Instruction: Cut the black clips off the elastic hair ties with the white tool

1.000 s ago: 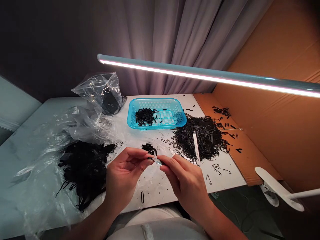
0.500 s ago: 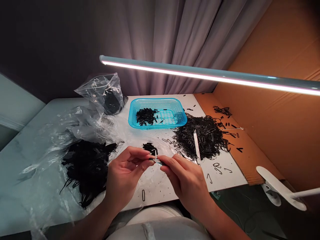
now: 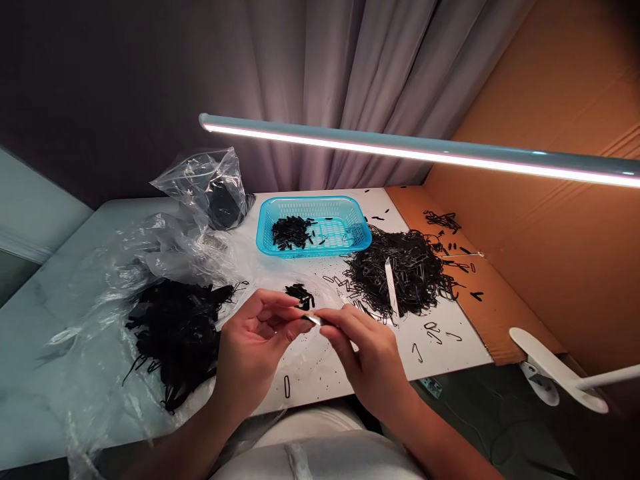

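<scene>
My left hand point(image 3: 254, 343) and my right hand point(image 3: 373, 357) meet at the middle of a white board point(image 3: 320, 373). Their fingertips pinch a small shiny metal piece point(image 3: 314, 320) from both sides, and its exact shape is hidden by my fingers. Just above them lies a small clump of black loops point(image 3: 299, 295). Left of my left hand, a big black tangle point(image 3: 175, 337) rests on clear plastic film. A larger heap of thin black loops point(image 3: 405, 277) lies right of my right hand, with a white flat strip point(image 3: 391, 287) standing in it.
A turquoise plastic basket point(image 3: 314, 227) holds short black pieces. Behind the film stands a clear bag point(image 3: 213, 190) with dark contents. Brown cardboard point(image 3: 480, 267) lines the right side, and a lamp tube point(image 3: 415, 152) crosses above. Black specks dot the board.
The view has shifted slightly and both hands sit a little higher in the picture. The metal piece stays pinched between them.
</scene>
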`<state>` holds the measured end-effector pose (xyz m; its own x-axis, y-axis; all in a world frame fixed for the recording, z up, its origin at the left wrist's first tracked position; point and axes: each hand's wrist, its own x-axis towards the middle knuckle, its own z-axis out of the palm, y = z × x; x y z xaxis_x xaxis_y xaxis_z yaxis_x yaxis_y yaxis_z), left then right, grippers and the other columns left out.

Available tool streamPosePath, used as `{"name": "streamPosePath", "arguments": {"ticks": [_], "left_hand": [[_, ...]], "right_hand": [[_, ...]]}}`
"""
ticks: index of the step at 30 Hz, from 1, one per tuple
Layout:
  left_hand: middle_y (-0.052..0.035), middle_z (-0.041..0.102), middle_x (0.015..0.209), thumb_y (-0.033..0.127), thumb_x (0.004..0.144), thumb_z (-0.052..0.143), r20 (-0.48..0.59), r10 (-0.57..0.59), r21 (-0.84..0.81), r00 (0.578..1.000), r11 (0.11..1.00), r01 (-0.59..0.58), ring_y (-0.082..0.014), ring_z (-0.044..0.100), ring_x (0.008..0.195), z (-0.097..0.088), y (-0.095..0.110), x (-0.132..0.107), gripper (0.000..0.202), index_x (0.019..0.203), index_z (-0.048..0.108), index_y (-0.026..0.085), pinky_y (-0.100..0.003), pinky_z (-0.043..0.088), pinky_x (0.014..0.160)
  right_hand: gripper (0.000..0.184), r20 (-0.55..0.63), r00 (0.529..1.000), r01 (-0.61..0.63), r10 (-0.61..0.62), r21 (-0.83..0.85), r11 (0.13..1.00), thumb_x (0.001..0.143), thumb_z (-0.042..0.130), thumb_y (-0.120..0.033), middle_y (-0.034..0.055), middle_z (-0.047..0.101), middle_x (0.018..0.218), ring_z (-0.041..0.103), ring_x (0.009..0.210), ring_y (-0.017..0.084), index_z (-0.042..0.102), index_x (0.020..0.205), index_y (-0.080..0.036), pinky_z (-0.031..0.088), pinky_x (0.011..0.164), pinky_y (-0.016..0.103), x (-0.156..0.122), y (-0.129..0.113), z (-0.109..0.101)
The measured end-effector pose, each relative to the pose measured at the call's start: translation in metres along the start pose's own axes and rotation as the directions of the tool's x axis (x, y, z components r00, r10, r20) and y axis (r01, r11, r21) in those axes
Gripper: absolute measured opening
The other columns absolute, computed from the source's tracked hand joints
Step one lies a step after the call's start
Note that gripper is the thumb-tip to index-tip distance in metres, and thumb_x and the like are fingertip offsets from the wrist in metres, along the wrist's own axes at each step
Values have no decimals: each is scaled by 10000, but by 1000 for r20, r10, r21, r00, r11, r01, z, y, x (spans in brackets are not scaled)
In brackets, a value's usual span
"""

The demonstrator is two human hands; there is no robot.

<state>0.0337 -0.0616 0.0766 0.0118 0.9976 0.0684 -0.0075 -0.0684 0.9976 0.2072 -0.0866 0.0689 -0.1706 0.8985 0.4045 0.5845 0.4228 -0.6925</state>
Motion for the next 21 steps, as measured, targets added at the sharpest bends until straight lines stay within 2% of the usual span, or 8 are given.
{"name": "streamPosePath", "arguments": {"ticks": [2, 4, 8, 15, 21], "left_hand": [[15, 717, 760, 214, 703, 816, -15, -28, -38, 999, 999, 27, -127, 711, 717, 0, 0, 2, 302, 933, 621, 198, -205, 598, 700], [20, 715, 745, 209, 685, 828, -28, -32, -42, 999, 999, 30, -126, 709, 709, 0, 0, 3, 324, 926, 611, 197, -204, 593, 695], [13, 720, 741, 201, 688, 823, -32, -5, 12, 999, 1000, 5, -132, 705, 710, -1, 2, 3, 320, 922, 605, 195, -211, 585, 683], [12, 722, 748, 199, 732, 786, -6, 49, 90, 999, 995, -48, -139, 702, 716, -1, 4, 0, 269, 922, 596, 207, -239, 586, 700], [21, 725, 776, 198, 754, 769, 16, 84, 134, 996, 987, -85, -125, 699, 747, -1, 3, -1, 252, 935, 596, 222, -217, 572, 716]], "right_hand": [[216, -44, 998, -45, 49, 85, 995, 970, 505, -216, -3, 628, 865, 555, 741, 77, 626, 1148, -236, 403, 661, 198, 0, 2, 0], [221, -38, 997, -60, 64, 99, 993, 967, 512, -219, -6, 620, 853, 546, 726, 78, 627, 1153, -246, 396, 647, 203, -2, 4, -1], [246, 34, 998, -53, 50, 73, 996, 964, 521, -229, 7, 633, 882, 563, 746, 95, 619, 1187, -255, 405, 664, 223, -4, 5, -3], [253, 45, 999, -18, 17, 7, 1000, 971, 508, -258, 29, 654, 885, 575, 733, 100, 637, 1187, -232, 426, 657, 224, -2, 4, -3], [269, 61, 998, 5, 0, -77, 997, 975, 499, -287, 50, 666, 901, 601, 770, 117, 642, 1196, -229, 447, 688, 221, -3, 4, -5]]}}
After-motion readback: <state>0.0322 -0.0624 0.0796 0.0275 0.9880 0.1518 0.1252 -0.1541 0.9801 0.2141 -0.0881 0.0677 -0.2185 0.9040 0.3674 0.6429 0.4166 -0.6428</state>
